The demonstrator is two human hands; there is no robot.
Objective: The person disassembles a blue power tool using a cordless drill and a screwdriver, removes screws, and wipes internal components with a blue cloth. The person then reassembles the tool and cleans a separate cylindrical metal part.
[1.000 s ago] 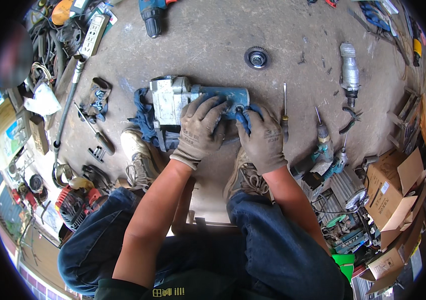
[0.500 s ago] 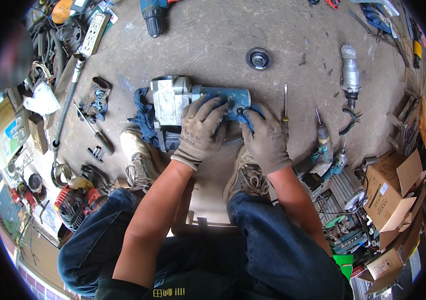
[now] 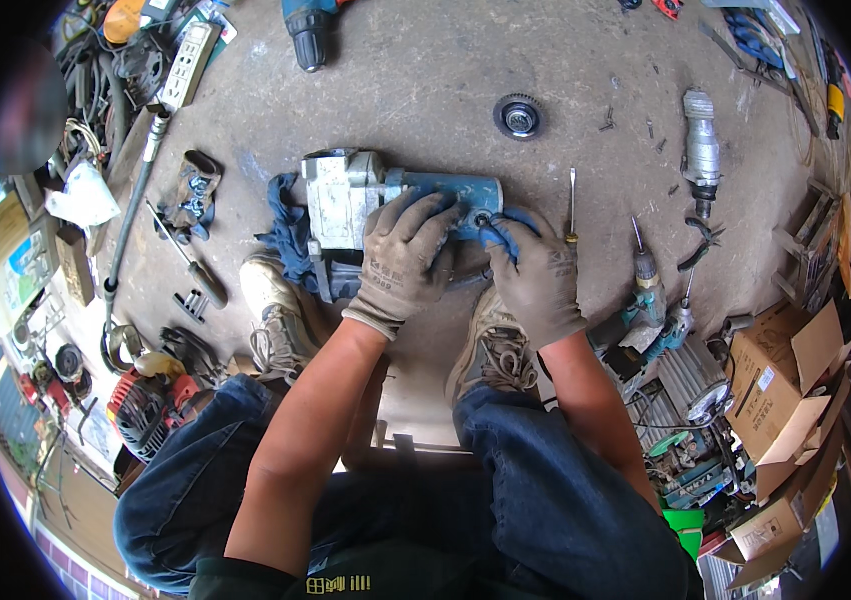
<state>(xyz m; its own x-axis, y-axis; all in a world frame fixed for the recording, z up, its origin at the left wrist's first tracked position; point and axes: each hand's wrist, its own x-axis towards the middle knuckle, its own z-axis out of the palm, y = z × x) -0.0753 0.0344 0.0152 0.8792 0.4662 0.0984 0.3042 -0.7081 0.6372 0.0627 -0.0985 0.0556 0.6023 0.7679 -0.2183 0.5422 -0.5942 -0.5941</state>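
Observation:
A power tool body [image 3: 338, 200] with a silver metal gear housing and a blue motor casing lies on the floor between my shoes. My left hand [image 3: 408, 250], in a grey-brown work glove, is wrapped over the blue casing and grips it. At the casing's right end, my gloved right hand [image 3: 534, 265] has thumb and fingers pinched beside a small round dark fitting [image 3: 483, 221]. Whatever small piece sits between those fingertips is hidden. Dark blue cloth [image 3: 291, 235] lies against the left side of the housing.
Right of my hands lies a screwdriver [image 3: 573, 210]. Beyond the tool sits a round gear [image 3: 519, 118], with a cordless drill [image 3: 308, 38] farther back. Cordless tools [image 3: 649, 290] and a cardboard box [image 3: 771, 375] are on the right; another screwdriver [image 3: 191, 262] lies on the left.
My right hand has shifted slightly right and its fingers have moved a little at the casing's end. My left hand keeps its grip.

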